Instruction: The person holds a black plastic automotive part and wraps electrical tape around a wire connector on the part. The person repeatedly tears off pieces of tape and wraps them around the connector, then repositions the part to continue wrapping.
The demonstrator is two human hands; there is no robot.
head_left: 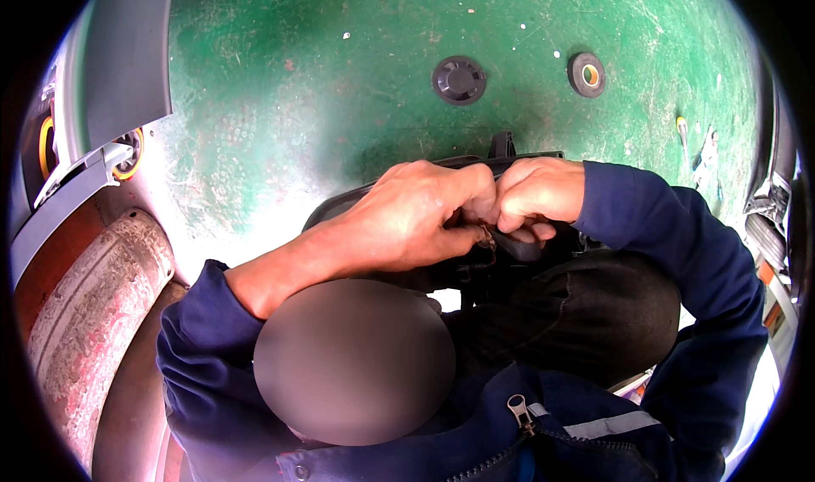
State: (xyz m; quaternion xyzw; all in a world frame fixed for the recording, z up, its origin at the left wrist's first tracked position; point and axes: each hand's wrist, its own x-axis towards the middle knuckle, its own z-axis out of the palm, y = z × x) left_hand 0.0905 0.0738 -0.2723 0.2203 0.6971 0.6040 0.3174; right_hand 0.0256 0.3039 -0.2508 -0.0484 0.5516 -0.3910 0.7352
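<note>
A dark plastic part (340, 202) with brackets lies low in front of me, largely covered by my arms. My left hand (420, 210) is over it, thumb and index finger curled toward small copper-coloured strands, perhaps wires, near the thumb tip. My right hand (539, 198) is closed with bent fingers, its fingertips meeting the left hand's. What exactly each hand holds is hidden between the fingers. A dark piece hangs just below my right fingers. My knee in black trousers is under my right forearm.
On the green floor (297, 58) ahead are a round black cap (458, 81), a roll of black tape (586, 75) and a yellow-handled tool (682, 134). A grey panel with wheels (119, 49) is at upper left, a worn metal cylinder (93, 304) at left, dark car parts (768, 193) at right.
</note>
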